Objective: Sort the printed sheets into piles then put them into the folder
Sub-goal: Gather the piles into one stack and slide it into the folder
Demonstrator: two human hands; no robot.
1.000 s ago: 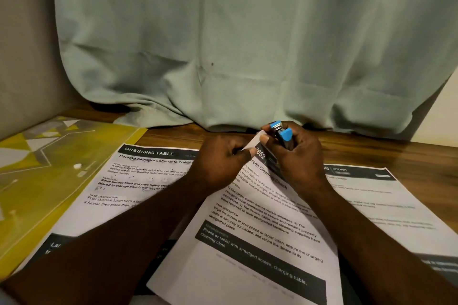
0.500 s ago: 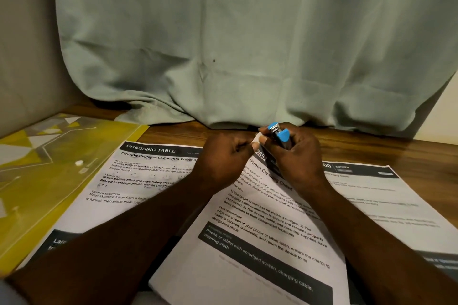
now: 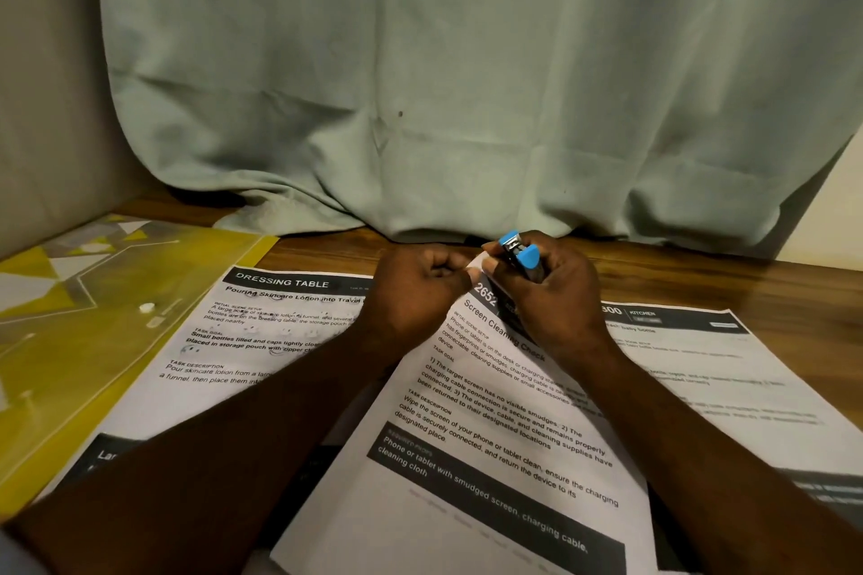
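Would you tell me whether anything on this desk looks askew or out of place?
The middle sheet lies tilted across the straighter left sheet and right sheet, its top corner held by the left hand at the stapler in the right hand.

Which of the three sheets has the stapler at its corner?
The middle Screen Cleaning sheet: the right hand holds the stapler at its top corner. The Dressing Table sheet and Kitchen sheet lie aside.

At nine o'clock, the left sheet [image 3: 224, 341] is headed "DRESSING TABLE". The centre sheet [image 3: 467, 481] reads "2652" and "Screen Cleaning Check". At three o'clock, the right sheet [image 3: 700, 369] reads "KITCHEN".
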